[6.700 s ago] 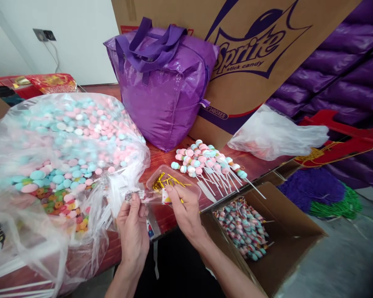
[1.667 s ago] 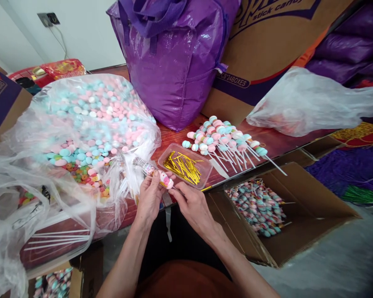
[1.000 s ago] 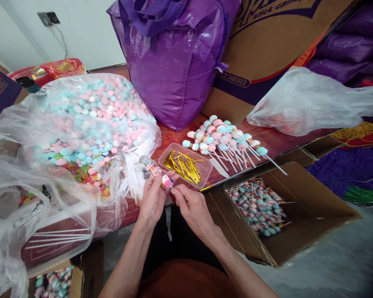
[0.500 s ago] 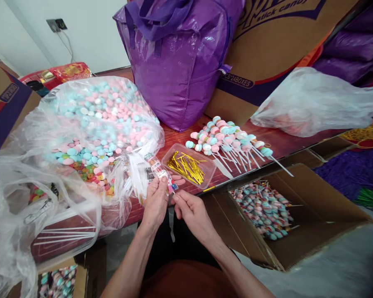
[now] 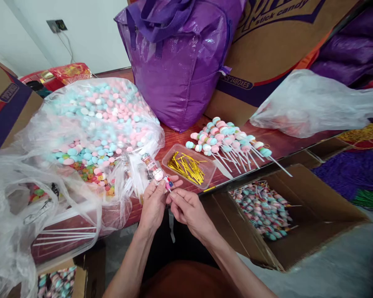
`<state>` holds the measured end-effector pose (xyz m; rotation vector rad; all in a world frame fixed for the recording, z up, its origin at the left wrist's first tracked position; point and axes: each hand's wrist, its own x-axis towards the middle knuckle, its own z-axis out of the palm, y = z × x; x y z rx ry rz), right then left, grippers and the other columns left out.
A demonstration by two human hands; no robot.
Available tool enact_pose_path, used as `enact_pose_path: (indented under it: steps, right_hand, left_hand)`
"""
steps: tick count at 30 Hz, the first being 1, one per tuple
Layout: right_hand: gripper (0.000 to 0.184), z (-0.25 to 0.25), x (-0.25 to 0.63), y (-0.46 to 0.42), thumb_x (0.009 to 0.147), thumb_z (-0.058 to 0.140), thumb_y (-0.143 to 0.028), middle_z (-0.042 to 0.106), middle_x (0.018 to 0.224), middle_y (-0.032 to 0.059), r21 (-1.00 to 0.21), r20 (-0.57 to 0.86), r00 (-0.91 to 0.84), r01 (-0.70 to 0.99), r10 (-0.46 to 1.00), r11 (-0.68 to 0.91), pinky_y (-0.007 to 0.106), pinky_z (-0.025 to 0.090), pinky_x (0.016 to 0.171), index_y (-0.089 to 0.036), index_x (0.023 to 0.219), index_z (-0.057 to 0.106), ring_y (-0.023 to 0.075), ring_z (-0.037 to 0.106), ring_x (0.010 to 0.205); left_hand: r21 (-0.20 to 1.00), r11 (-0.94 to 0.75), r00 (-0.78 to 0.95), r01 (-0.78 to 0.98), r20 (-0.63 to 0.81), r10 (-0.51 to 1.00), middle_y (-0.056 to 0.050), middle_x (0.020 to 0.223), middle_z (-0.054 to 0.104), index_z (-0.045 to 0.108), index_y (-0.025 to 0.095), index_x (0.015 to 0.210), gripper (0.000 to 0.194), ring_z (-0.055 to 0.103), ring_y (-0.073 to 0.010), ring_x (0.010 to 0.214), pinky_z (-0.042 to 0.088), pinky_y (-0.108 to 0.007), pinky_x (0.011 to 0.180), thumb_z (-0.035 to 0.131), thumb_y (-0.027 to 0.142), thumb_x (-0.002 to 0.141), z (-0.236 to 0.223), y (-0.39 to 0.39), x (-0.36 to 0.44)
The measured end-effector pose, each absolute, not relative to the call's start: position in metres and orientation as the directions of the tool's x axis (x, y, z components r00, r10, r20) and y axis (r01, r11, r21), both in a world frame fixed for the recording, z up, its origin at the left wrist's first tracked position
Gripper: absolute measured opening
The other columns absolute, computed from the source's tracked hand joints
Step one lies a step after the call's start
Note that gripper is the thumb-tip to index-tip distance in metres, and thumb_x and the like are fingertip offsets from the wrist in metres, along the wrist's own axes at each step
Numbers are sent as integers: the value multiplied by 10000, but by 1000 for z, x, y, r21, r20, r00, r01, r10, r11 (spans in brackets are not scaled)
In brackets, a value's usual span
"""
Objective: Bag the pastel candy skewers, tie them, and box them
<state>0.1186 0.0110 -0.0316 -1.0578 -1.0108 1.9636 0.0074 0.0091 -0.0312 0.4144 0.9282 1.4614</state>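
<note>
A candy skewer in a clear printed wrapper (image 5: 151,164) points up and away from me, with a pink and white piece showing near its lower end. My left hand (image 5: 153,203) is closed on it, thumb pressed against the wrapper. Close beside it, my right hand (image 5: 188,209) pinches the lower end by the white stick; the fingers partly hide the spot. Beyond my hands is a clear plastic tub (image 5: 211,170) holding gold twist ties (image 5: 186,167). A stack of clear wrappers (image 5: 136,171) lies left of the tub.
Unwrapped candy skewers (image 5: 226,136) are piled right of the tub. A large clear bag of pink and blue candies (image 5: 102,107) fills the left. A purple bag (image 5: 180,66) stands behind. Wrapped skewers (image 5: 264,209) lie in a cardboard box (image 5: 323,207) below right. White sticks (image 5: 66,234) lie front left.
My left hand has shifted slightly left and down, and the wrapped skewer has come more into view. My right hand has moved slightly left and up, still pinching the lower end.
</note>
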Motion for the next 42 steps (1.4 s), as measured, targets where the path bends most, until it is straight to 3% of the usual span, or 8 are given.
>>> enact_pose_path:
  steps: [10, 20, 26, 32, 34, 37, 39, 42]
  right_hand:
    - [330, -28, 109, 1, 970, 449, -364, 480, 456, -60, -991, -119, -423, 103, 898, -82, 240, 370, 535, -205, 687, 513, 102, 429, 447]
    - [334, -30, 113, 0, 966, 433, -403, 416, 428, -84, -985, -170, -372, 64, 912, -158, 229, 327, 469, -197, 734, 555, 93, 365, 392]
    - [275, -28, 108, 8, 925, 563, -413, 560, 676, -20, -996, -92, -282, 5, 955, -94, 235, 408, 604, -202, 749, 547, 118, 507, 620]
    - [401, -10, 109, 15, 923, 526, -487, 390, 428, -79, -896, -296, -471, -166, 831, -412, 219, 192, 420, -183, 664, 562, 70, 262, 391]
    - [395, 0, 116, 25, 938, 495, -457, 468, 446, -52, -930, -276, -608, -26, 745, -365, 218, 233, 428, -175, 680, 596, 81, 342, 390]
    - [338, 10, 125, 52, 945, 480, -309, 606, 583, 0, -939, -153, -597, 335, 788, 72, 236, 359, 555, -176, 659, 602, 123, 527, 548]
    - [273, 10, 127, 77, 926, 483, -220, 661, 697, 31, -740, -17, -402, 620, 916, 258, 261, 385, 648, -177, 696, 623, 157, 582, 679]
    - [160, 1, 119, 112, 918, 535, -247, 718, 915, 94, -523, 27, -189, 834, 982, 175, 299, 411, 734, -178, 893, 677, 226, 635, 860]
  left_hand:
    - [744, 72, -316, -664, -366, 875, -92, 842, 770, 710, 137, 856, 330, 752, -251, 873, 488, -230, 597, 764, 452, 773, -33, 14, 5]
    - [796, 93, -259, -598, -302, 918, -88, 899, 772, 731, 154, 889, 259, 733, -229, 891, 520, -255, 674, 757, 395, 796, -32, 6, 7]
    - [819, 49, -296, -572, -261, 919, -83, 945, 775, 755, 172, 965, 265, 676, -163, 775, 511, -253, 692, 771, 371, 790, -30, -1, 15]
    - [726, 103, -76, -680, -208, 975, -76, 910, 728, 748, 171, 991, 238, 553, -115, 618, 505, -270, 614, 764, 321, 807, -16, -7, -5]
    - [692, 78, -74, -718, -187, 980, -35, 799, 673, 742, 187, 984, 264, 546, -126, 626, 508, -278, 604, 810, 305, 757, -13, -6, -13]
    - [665, -35, -213, -746, -189, 958, 22, 640, 533, 739, 184, 932, 286, 521, -116, 636, 486, -245, 612, 863, 287, 697, -13, -1, -17]
    - [665, -59, -267, -745, -216, 939, 38, 611, 483, 736, 160, 907, 286, 470, -82, 594, 455, -216, 605, 871, 289, 691, -16, 1, -16]
    - [696, 0, -246, -718, -254, 936, 46, 617, 479, 723, 138, 900, 287, 375, -43, 533, 411, -195, 577, 853, 317, 718, -19, 2, -10]
